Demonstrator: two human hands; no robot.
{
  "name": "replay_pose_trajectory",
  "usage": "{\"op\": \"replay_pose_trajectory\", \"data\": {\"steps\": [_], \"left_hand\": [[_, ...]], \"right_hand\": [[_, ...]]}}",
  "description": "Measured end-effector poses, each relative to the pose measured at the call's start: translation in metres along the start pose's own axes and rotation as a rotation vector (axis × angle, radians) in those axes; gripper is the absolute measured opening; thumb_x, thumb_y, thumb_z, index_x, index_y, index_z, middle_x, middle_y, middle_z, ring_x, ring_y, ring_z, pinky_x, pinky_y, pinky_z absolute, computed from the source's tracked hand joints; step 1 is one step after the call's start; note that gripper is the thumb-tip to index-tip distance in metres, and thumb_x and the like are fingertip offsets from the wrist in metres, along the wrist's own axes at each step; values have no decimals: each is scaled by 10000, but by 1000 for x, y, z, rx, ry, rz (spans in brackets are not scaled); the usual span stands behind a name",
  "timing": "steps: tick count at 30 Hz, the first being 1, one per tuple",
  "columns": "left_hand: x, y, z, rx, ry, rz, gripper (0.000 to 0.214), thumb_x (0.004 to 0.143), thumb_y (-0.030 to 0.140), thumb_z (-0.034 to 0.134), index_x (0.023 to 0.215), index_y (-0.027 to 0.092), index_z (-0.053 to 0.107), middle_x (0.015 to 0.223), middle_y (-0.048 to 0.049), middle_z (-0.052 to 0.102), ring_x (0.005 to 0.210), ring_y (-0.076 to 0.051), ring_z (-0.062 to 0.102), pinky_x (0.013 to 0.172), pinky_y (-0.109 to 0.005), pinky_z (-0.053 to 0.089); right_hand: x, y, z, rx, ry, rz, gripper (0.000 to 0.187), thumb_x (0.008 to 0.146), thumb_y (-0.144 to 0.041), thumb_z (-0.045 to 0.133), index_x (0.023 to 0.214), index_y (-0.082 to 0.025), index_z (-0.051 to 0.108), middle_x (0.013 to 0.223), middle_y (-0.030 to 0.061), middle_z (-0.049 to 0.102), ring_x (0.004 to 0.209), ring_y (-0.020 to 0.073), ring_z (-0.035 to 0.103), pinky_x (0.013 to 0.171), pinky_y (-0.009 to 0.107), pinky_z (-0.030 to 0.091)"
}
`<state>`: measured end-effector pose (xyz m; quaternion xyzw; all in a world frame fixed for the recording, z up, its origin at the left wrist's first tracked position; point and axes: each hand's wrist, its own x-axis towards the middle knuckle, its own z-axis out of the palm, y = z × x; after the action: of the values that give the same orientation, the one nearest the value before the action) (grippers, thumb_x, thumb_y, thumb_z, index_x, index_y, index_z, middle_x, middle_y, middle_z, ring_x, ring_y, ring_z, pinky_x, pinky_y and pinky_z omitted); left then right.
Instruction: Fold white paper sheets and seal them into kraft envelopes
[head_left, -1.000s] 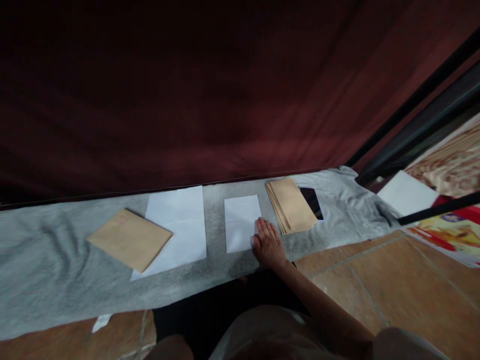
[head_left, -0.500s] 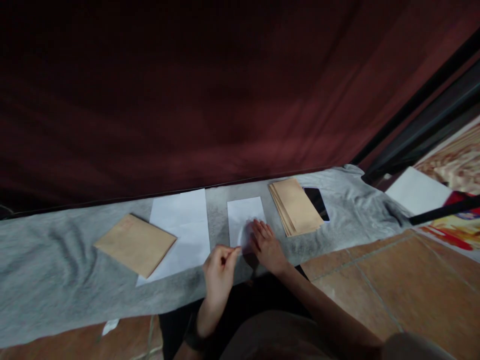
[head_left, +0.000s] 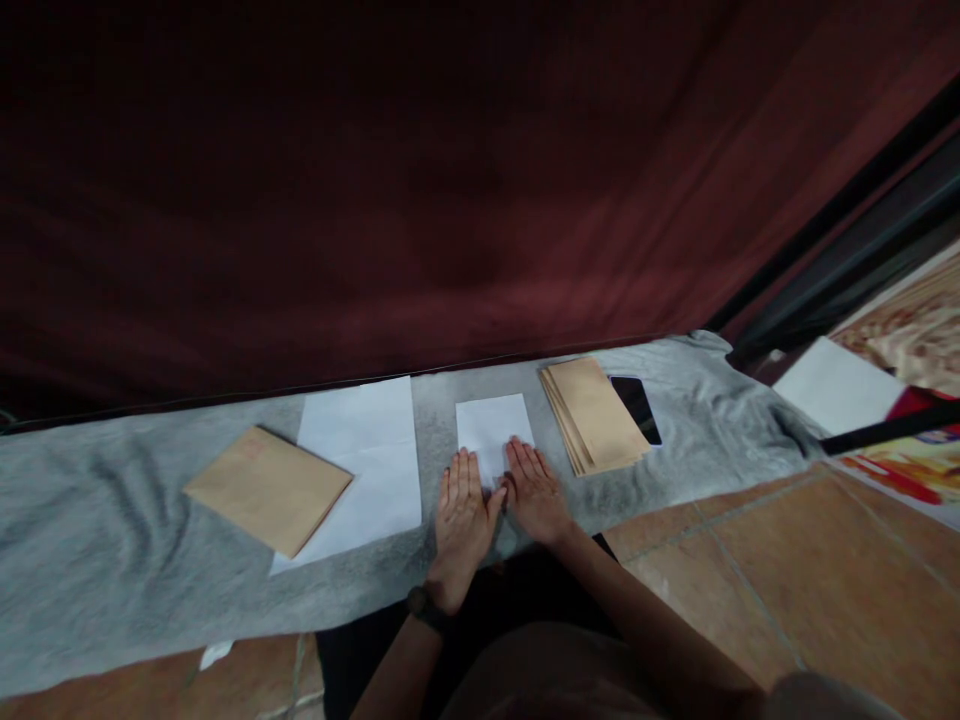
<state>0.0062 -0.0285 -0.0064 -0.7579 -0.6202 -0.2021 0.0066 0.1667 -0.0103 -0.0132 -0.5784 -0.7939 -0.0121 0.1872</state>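
Observation:
A small white sheet of paper (head_left: 491,422) lies on the grey cloth in front of me; whether it is folded I cannot tell. My left hand (head_left: 463,510) rests flat over its near left part, fingers stretched forward. On the near right part lies my right hand (head_left: 536,493), also flat, with the two thumbs close together. Neither hand grips anything. To the right is a fanned stack of brown envelopes (head_left: 596,415). On the left, more brown envelopes (head_left: 270,490) partly cover larger white sheets (head_left: 375,450).
Grey cloth (head_left: 112,570) covers the long narrow surface. A dark phone (head_left: 637,410) lies beside the right-hand envelopes. A dark red curtain (head_left: 450,200) hangs behind. A paper scrap (head_left: 216,654) is on the tiled floor (head_left: 720,570); black bars (head_left: 892,430) stand at right.
My left hand has opened from a pinch at the sheet's near edge and now lies flat on the paper. My right hand stays about where it was.

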Motion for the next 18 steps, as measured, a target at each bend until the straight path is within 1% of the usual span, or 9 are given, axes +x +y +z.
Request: {"op": "replay_pose_trajectory", "data": {"steps": [3, 6, 10, 13, 15, 18], "left_hand": [[-4, -1, -3, -18, 26, -41, 692, 1055, 478, 383, 1578, 28, 337, 1591, -251, 421, 1506, -349, 383, 1225, -542, 344], [-7, 1, -5, -43, 61, -94, 677, 1050, 472, 417, 1583, 61, 344, 1591, -249, 421, 1483, -368, 417, 1216, -581, 342], [-12, 3, -6, -51, 103, -148, 660, 1037, 475, 465, 1558, 76, 395, 1568, -256, 452, 1465, -395, 434, 1191, -612, 364], [-11, 1, -10, -31, 103, -174, 569, 1049, 396, 439, 1505, 57, 468, 1513, -269, 516, 1433, -411, 474, 1140, -610, 427], [-6, -1, -14, -34, 111, -162, 528, 1058, 334, 397, 1493, 46, 478, 1481, -266, 551, 1434, -396, 477, 1129, -588, 450], [10, 1, -17, -72, 101, -53, 530, 1062, 283, 356, 1540, 61, 415, 1535, -226, 512, 1499, -341, 398, 1197, -554, 393]], "right_hand": [[-3, 14, -3, -23, 18, 63, 554, 1082, -333, 383, 1572, -74, 386, 1605, 148, 444, 1503, 270, 394, 1239, 450, 311], [-6, 24, -5, -44, 25, 83, 557, 1086, -344, 378, 1564, -59, 396, 1596, 165, 453, 1490, 297, 410, 1222, 463, 335], [-9, 29, -5, -48, 24, 127, 553, 1073, -333, 407, 1553, -58, 417, 1595, 175, 453, 1476, 317, 427, 1215, 479, 348], [-9, 28, -7, -27, 28, 176, 540, 1062, -290, 411, 1553, -64, 419, 1596, 183, 448, 1486, 318, 414, 1217, 492, 347], [-5, 25, -10, 10, 28, 162, 538, 1059, -264, 399, 1561, -70, 407, 1600, 183, 443, 1495, 308, 403, 1219, 496, 350], [6, 14, -13, 88, 7, 59, 547, 1057, -247, 382, 1585, -102, 374, 1621, 154, 420, 1519, 279, 366, 1234, 491, 344]]}}
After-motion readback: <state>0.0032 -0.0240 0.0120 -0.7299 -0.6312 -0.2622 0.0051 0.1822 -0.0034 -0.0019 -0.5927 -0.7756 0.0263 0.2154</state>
